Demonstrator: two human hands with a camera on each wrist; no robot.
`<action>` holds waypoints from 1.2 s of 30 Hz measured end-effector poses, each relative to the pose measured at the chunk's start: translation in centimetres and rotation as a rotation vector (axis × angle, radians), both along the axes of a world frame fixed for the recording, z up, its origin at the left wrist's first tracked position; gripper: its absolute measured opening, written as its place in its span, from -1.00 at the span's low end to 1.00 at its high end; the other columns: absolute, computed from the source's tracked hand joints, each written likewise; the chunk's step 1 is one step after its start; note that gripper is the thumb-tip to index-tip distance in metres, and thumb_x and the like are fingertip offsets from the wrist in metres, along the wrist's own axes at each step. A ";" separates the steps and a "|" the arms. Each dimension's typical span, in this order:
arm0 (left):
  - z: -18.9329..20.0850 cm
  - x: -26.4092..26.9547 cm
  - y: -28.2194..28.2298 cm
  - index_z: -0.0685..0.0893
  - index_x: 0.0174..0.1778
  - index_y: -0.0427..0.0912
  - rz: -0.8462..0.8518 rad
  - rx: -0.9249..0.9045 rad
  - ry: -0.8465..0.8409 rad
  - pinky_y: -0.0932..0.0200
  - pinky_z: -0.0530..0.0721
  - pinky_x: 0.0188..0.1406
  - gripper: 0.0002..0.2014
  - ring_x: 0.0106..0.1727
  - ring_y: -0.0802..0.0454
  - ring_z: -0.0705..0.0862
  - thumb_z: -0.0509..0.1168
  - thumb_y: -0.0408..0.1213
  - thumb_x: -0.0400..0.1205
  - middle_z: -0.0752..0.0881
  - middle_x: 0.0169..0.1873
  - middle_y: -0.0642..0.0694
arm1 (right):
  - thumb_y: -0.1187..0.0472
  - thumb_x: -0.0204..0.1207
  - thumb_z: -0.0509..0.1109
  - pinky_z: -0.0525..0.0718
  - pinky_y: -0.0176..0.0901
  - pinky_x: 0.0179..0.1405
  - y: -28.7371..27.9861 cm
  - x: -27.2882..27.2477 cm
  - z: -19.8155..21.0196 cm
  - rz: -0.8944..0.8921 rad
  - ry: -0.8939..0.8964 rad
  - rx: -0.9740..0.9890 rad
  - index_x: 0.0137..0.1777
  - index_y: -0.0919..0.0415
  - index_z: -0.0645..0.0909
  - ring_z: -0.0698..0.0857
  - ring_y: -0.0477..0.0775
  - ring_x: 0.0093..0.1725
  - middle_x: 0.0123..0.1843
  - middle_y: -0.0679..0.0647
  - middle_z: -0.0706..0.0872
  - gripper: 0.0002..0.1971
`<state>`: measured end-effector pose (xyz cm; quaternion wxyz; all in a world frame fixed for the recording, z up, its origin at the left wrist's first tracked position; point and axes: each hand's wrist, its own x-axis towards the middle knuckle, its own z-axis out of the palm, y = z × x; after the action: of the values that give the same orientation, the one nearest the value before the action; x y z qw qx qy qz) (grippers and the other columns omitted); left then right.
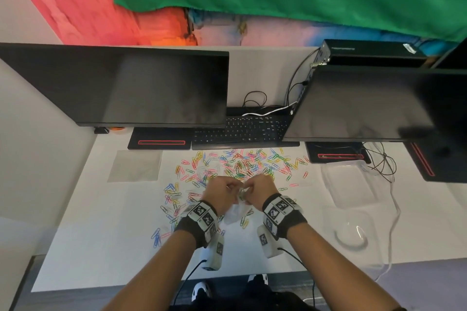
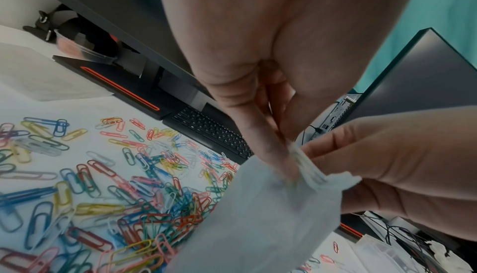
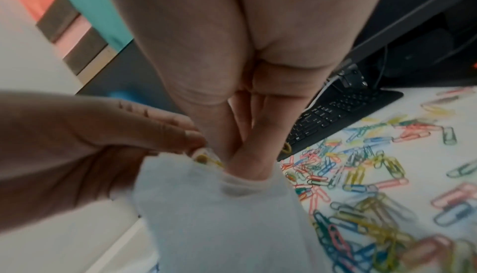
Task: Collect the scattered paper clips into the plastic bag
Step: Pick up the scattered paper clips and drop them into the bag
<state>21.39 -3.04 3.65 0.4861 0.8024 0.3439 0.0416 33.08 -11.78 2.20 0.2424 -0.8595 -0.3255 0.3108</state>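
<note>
Your left hand [image 1: 219, 195] and right hand [image 1: 258, 190] each pinch the mouth of the small clear plastic bag [image 1: 236, 212], held just above the white tabletop [image 1: 101, 247]. Pull both rims gently apart, keeping each grip firm. The coloured wire paper clips [image 1: 240, 164] lie scattered beneath.

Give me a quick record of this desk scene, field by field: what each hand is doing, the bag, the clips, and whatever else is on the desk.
left hand: pinches the plastic bag's top edge
right hand: pinches the same edge from the other side
plastic bag: translucent, hanging between the hands above the desk; contents cannot be told
paper clips: many, multicoloured, scattered on the white desk
keyboard: behind the clips
monitors: two, both dark
clear container: right of the clips
</note>
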 end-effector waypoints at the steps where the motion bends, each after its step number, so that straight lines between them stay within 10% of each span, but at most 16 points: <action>1: 0.0 0.0 -0.1 0.83 0.06 -0.19 -0.002 -0.009 -0.004 0.21 0.82 -0.26 -0.80 -0.35 0.01 0.82 0.29 -0.40 0.69 0.79 -0.34 -0.03 | 0.37 0.45 0.49 0.59 -0.48 -0.38 0.0 0.0 0.0 0.008 -0.031 -0.009 -0.03 0.23 0.81 0.68 -0.08 -0.35 -0.15 0.13 0.81 -0.86; 6: 0.3 0.3 -0.1 0.85 0.05 -0.17 -0.017 -0.011 -0.012 0.07 0.83 -0.10 -0.78 -0.25 -0.05 0.83 0.29 -0.43 0.68 0.81 -0.31 -0.06 | 0.32 0.48 0.38 0.72 -0.16 0.06 -0.1 0.0 -0.3 0.055 -0.121 -0.031 -0.18 0.13 0.84 0.71 0.09 -0.08 -0.15 0.11 0.80 -0.80; 13: -0.1 0.3 0.2 0.85 0.02 -0.24 0.003 0.000 -0.015 0.07 0.81 -0.14 -0.80 -0.31 -0.04 0.76 0.31 -0.46 0.65 0.77 -0.35 -0.08 | 0.40 0.54 0.21 0.53 -0.21 0.04 -1.3 0.0 2.1 0.348 -0.064 -0.007 -0.12 0.28 0.81 0.59 0.03 -0.28 -0.20 0.14 0.79 -0.71; 16: -0.1 -0.1 0.7 0.84 0.03 -0.19 0.059 -0.022 -0.007 0.04 0.84 -0.15 -0.78 -0.32 -0.07 0.79 0.29 -0.45 0.66 0.79 -0.31 -0.06 | 0.44 0.54 0.32 0.69 -0.41 -0.11 -2.3 1.7 2.5 0.170 0.158 0.141 -0.05 0.16 0.83 0.73 -0.21 -0.22 -0.12 -0.03 0.83 -0.73; 19: -0.3 -0.6 1.6 0.84 -0.04 -0.09 0.112 -0.035 -0.005 -0.06 0.85 -0.07 -0.77 -0.23 -0.12 0.83 0.29 -0.43 0.65 0.84 -0.19 -0.11 | 0.37 0.49 0.45 0.78 -0.11 0.07 -4.3 4.9 1.0 -0.086 0.170 0.180 -0.01 0.04 0.77 0.77 -0.02 0.05 0.03 -0.03 0.81 -0.78; 25: -0.3 -1.3 2.4 0.76 -0.21 0.11 0.159 -0.032 -0.020 -0.11 0.82 -0.01 -0.71 -0.25 -0.06 0.77 0.30 -0.41 0.64 0.79 -0.29 0.02 | 0.06 0.07 0.75 0.58 0.03 0.38 -8.9 7.7 -5.5 -0.065 0.056 -0.467 0.64 0.07 0.16 0.49 0.26 0.45 0.52 0.22 0.28 0.16; 31: 0.8 -1.3 2.5 0.79 -0.08 -0.03 0.166 -0.010 -0.060 -0.07 0.85 -0.27 -0.81 -0.41 -0.08 0.79 0.32 -0.39 0.66 0.77 -0.28 -0.05 | 0.15 0.18 0.69 0.62 -0.11 0.31 -6.8 5.0 -9.3 -0.072 -0.120 -0.162 0.56 0.12 0.31 0.62 0.21 0.23 0.36 0.22 0.36 -0.06; 36: 0.6 -1.6 2.9 0.80 -0.07 -0.02 0.171 0.004 -0.056 -0.11 0.84 -0.11 -0.82 -0.26 -0.09 0.79 0.33 -0.37 0.65 0.78 -0.27 -0.04 | 0.29 0.50 0.39 0.59 0.14 0.38 -3.7 4.1 -9.7 0.172 -0.316 -0.196 0.60 -0.09 0.24 0.36 0.34 0.51 0.64 0.15 0.10 -0.30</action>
<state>19.75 -0.17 4.22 0.4886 0.7696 0.3971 0.1060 37.15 -15.50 -7.46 0.0759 -0.8860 -0.4000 0.2221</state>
